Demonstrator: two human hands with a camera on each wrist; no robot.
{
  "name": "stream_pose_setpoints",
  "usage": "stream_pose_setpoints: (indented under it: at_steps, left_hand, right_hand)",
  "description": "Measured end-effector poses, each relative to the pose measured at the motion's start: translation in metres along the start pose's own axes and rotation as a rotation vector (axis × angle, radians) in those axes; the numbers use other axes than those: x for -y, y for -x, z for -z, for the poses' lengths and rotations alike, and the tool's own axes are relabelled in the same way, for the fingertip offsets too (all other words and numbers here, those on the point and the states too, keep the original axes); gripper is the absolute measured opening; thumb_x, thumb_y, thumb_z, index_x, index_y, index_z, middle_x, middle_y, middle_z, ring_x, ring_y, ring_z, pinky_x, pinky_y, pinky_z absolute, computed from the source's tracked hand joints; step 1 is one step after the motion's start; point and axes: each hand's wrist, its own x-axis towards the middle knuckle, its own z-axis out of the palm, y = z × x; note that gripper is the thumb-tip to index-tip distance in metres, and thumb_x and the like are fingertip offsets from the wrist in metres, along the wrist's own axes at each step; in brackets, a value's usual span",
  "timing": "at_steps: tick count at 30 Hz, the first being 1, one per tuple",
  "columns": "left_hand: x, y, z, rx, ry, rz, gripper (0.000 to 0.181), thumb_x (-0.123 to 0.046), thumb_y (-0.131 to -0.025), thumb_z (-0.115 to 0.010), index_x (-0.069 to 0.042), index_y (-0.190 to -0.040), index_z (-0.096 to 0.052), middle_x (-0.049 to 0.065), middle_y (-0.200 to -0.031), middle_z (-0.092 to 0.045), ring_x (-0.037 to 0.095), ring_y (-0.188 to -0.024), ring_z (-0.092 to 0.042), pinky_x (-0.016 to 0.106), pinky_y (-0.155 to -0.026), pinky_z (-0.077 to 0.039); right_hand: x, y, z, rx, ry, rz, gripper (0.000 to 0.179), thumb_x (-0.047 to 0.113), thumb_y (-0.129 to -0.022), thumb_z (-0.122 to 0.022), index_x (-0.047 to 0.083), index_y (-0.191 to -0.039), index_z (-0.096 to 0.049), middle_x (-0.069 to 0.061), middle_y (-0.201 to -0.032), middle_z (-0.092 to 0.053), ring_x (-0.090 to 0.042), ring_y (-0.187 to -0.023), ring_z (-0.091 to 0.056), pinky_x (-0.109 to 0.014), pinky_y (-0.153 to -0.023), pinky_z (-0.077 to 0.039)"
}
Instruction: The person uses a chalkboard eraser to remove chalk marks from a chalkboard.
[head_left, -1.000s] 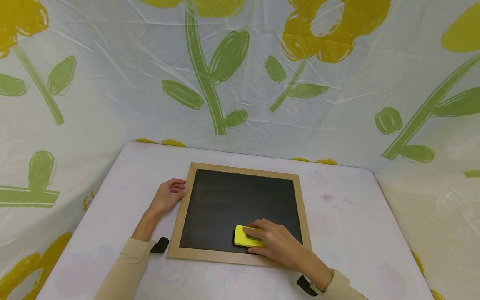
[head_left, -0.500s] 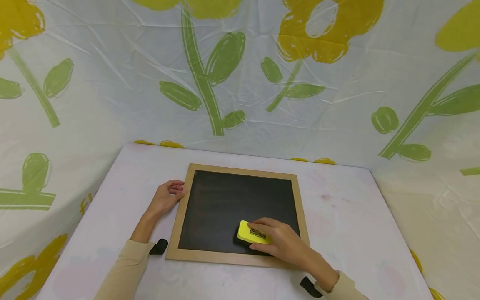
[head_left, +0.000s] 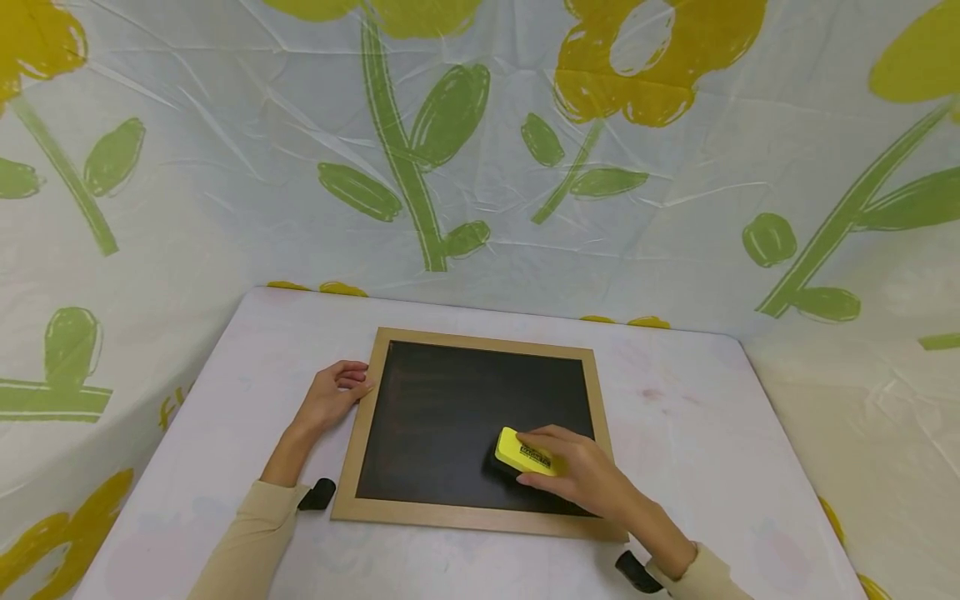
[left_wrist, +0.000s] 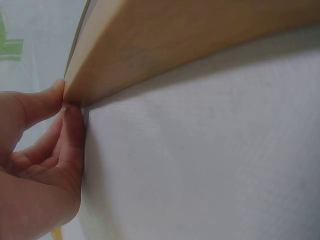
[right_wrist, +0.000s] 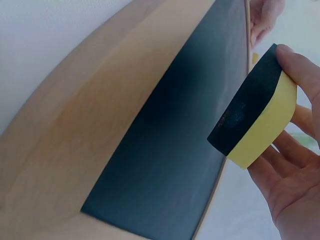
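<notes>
A framed chalkboard (head_left: 450,408) lies on the table, its dark surface set in a light wooden frame (head_left: 465,514). At the board's left edge my left hand (head_left: 330,398) pinches the frame; the left wrist view has the thumb on its upper edge and a finger below. My right hand (head_left: 588,479) grips a yellow board eraser (head_left: 521,454) over the lower right of the board. Seen from the right wrist, the eraser (right_wrist: 257,107) is tilted off the board, its dark felt underside showing. Thumb and fingers hold its sides.
The table (head_left: 690,450) has a pale, faintly patterned cover. Behind it hangs a white cloth (head_left: 285,100) printed with yellow flowers and green leaves. Black wrist straps show at the left cuff (head_left: 281,504) and the right cuff (head_left: 693,571).
My right hand has moved the eraser to the right and a little away from me, lifting and tilting it. My left hand keeps its place at the frame.
</notes>
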Motion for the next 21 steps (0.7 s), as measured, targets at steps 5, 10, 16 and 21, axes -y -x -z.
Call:
stream_pose_setpoints:
  at_steps: [5,10,16,21]
  left_hand:
    - [0.0,0.0,0.0,-0.003,-0.005,0.001,0.041,-0.014,-0.098,-0.071,0.006,-0.131,-0.06,0.021,-0.113,-0.065,0.028,-0.099,-0.062,0.02,-0.073,-0.048]
    - [0.002,-0.001,0.0,-0.004,-0.008,-0.002,0.041,-0.014,-0.098,-0.071,0.006,-0.131,-0.06,0.02,-0.113,-0.065,0.027,-0.098,-0.062,0.019,-0.073,-0.048]
    - [0.003,-0.002,0.0,-0.004,-0.007,-0.014,0.04,-0.014,-0.098,-0.072,0.007,-0.13,-0.06,0.021,-0.112,-0.065,0.027,-0.097,-0.062,0.02,-0.072,-0.048]
    - [0.004,-0.003,0.0,-0.002,-0.016,-0.022,0.041,-0.015,-0.098,-0.072,0.006,-0.13,-0.06,0.021,-0.112,-0.066,0.028,-0.099,-0.063,0.02,-0.074,-0.048]
  right_hand:
    - [-0.007,0.003,0.006,-0.031,-0.101,-0.013,0.054,0.032,-0.085,-0.086,0.01,-0.131,-0.071,0.002,-0.124,-0.069,-0.014,-0.104,-0.066,-0.029,-0.084,-0.057]
    - [-0.012,0.004,0.012,-0.056,-0.165,-0.031,0.054,0.024,-0.084,-0.087,0.008,-0.132,-0.07,0.001,-0.123,-0.07,-0.014,-0.102,-0.065,-0.029,-0.083,-0.057]
    - [-0.02,0.008,0.018,-0.097,-0.178,-0.131,0.054,0.025,-0.083,-0.087,0.011,-0.132,-0.07,0.001,-0.12,-0.071,-0.013,-0.098,-0.067,-0.031,-0.08,-0.059]
    - [-0.027,0.011,0.024,-0.13,-0.204,-0.258,0.052,0.029,-0.087,-0.084,0.014,-0.135,-0.068,-0.004,-0.126,-0.071,-0.024,-0.107,-0.069,-0.04,-0.084,-0.059]
